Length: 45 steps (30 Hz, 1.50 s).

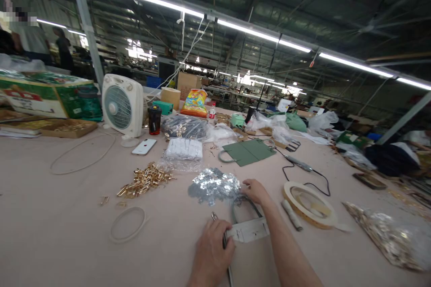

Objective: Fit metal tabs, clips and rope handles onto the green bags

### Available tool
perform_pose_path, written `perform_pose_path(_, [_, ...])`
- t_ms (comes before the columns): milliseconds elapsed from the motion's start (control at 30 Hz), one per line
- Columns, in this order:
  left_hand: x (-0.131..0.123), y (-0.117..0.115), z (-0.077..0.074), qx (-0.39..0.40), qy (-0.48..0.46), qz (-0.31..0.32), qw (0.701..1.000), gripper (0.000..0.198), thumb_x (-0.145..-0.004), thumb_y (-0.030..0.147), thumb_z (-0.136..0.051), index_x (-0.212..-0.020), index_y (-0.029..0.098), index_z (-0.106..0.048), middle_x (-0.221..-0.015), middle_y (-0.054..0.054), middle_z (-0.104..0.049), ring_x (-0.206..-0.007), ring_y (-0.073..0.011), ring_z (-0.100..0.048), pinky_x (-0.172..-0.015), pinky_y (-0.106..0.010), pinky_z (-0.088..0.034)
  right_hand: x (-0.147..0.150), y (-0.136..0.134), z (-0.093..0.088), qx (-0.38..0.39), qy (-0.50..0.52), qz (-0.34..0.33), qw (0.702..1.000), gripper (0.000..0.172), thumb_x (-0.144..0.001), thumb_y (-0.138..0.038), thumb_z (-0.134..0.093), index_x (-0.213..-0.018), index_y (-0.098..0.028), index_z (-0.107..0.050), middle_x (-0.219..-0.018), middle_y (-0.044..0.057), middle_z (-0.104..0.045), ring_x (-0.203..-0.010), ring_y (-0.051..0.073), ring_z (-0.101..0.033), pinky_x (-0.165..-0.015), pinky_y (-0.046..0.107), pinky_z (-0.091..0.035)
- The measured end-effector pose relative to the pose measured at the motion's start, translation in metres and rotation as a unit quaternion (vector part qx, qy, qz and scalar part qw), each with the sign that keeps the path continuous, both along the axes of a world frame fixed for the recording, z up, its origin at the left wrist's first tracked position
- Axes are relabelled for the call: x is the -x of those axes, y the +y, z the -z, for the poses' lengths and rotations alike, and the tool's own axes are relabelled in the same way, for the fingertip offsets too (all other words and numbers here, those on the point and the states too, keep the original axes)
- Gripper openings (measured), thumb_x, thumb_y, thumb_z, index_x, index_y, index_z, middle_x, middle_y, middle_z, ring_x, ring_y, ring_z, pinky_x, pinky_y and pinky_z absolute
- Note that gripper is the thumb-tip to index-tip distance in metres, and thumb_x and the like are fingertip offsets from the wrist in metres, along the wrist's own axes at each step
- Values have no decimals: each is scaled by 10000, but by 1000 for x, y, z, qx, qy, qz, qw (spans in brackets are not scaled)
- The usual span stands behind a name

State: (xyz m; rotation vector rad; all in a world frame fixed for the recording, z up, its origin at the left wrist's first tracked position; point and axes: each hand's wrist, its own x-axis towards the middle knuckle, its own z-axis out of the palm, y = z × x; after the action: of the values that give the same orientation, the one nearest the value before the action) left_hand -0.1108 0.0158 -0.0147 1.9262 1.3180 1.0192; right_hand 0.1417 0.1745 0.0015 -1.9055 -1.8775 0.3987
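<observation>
My left hand (214, 247) is closed around a slim dark metal tool (230, 275), its silver tip pointing away from me. Its fingertips also touch the left end of a pale grey strip (247, 230) with pen marks and small dark spots. A grey loop handle (235, 208) curves up behind that strip. My right hand (257, 192) reaches over the handle to the right edge of a pile of small shiny metal plates (215, 186). Its thumb and forefinger look apart; any plate between them is too small to make out. My right forearm covers the strip's right end.
Left lie gold-coloured hardware (146, 180) and a clear ring (128, 225). Right are a tape roll (332, 220), a grey rolled piece (291, 216) and a corded tool (299, 163). Beyond are a green panel (251, 152), phone (144, 146) and fan (121, 105).
</observation>
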Motion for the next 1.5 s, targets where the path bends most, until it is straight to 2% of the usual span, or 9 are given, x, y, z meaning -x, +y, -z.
perform_pose_path(167, [0, -1, 0, -3, 2, -6, 1000, 256, -827, 126, -562, -1010, 246, -693, -1052, -51, -711, -1074, -265, -612, -951, -404, -480, 1, 3, 9, 32, 32, -35, 998, 200, -706, -288, -758, -870, -194, -822, -828, 48, -801, -822, 238, -722, -777, 297, -518])
perform_pose_path(567, [-1, -2, -2, -10, 8, -5, 1000, 221, -848, 139, -571, -1005, 241, -689, -1043, -39, -711, -1063, -256, -609, -955, -403, -469, -6, -5, 22, -14, 127, 4, 992, 306, -815, -415, -630, -940, -210, -820, -941, 70, -815, -914, 263, -744, -845, 334, -532])
perform_pose_path(700, [-1, -2, -1, -14, 9, -3, 1000, 227, -849, 134, -574, -1011, 241, -690, -1045, -37, -712, -1065, -253, -610, -964, -403, -465, -6, -8, 22, -14, 150, 6, 989, 339, -825, -430, -593, -926, -185, -805, -870, 75, -807, -826, 253, -746, -767, 318, -540])
perform_pose_path(900, [0, -2, -1, -17, 6, -4, 1000, 225, -847, 137, -580, -1010, 246, -690, -1046, -34, -713, -1067, -256, -609, -961, -401, -467, -6, -10, 22, -18, 145, 4, 989, 322, -818, -436, -571, -843, -187, -774, -820, 74, -793, -814, 250, -732, -775, 321, -531])
perform_pose_path(1067, [0, -3, -1, -19, 2, -4, 1000, 221, -841, 138, -580, -997, 247, -694, -1035, -35, -717, -1065, -259, -612, -968, -408, -467, -4, -9, 23, -23, 139, 1, 990, 369, -851, -454, -557, -949, -184, -788, -918, 84, -805, -878, 253, -740, -806, 317, -534])
perform_pose_path(1167, [0, -3, -1, -16, 1, -6, 1000, 227, -835, 137, -578, -997, 243, -696, -1037, -42, -717, -1067, -263, -614, -961, -409, -472, 0, -6, 24, -19, 129, -10, 991, 333, -808, -428, -637, -980, -197, -804, -965, 75, -809, -910, 251, -741, -842, 311, -529])
perform_pose_path(1267, [0, -3, -2, -14, -1, -7, 1000, 232, -834, 133, -573, -998, 242, -696, -1037, -45, -717, -1065, -262, -616, -955, -407, -477, 3, -1, 25, -10, 115, -4, 993, 262, -749, -363, -696, -922, -204, -814, -907, 66, -810, -872, 254, -739, -832, 318, -525])
perform_pose_path(1400, [0, -4, -2, -13, -5, -6, 1000, 225, -838, 138, -582, -1002, 243, -695, -1041, -41, -716, -1076, -260, -616, -970, -410, -477, 4, 2, 28, -1, 113, 12, 993, 201, -757, -325, -666, -835, -206, -808, -828, 61, -801, -821, 248, -733, -795, 320, -524])
perform_pose_path(1500, [1, -4, -2, -11, -4, -6, 1000, 226, -837, 137, -585, -1005, 240, -695, -1045, -40, -716, -1082, -258, -613, -975, -411, -475, 3, 2, 28, 1, 136, 18, 991, 236, -761, -349, -647, -842, -195, -807, -830, 69, -799, -832, 258, -734, -793, 330, -531])
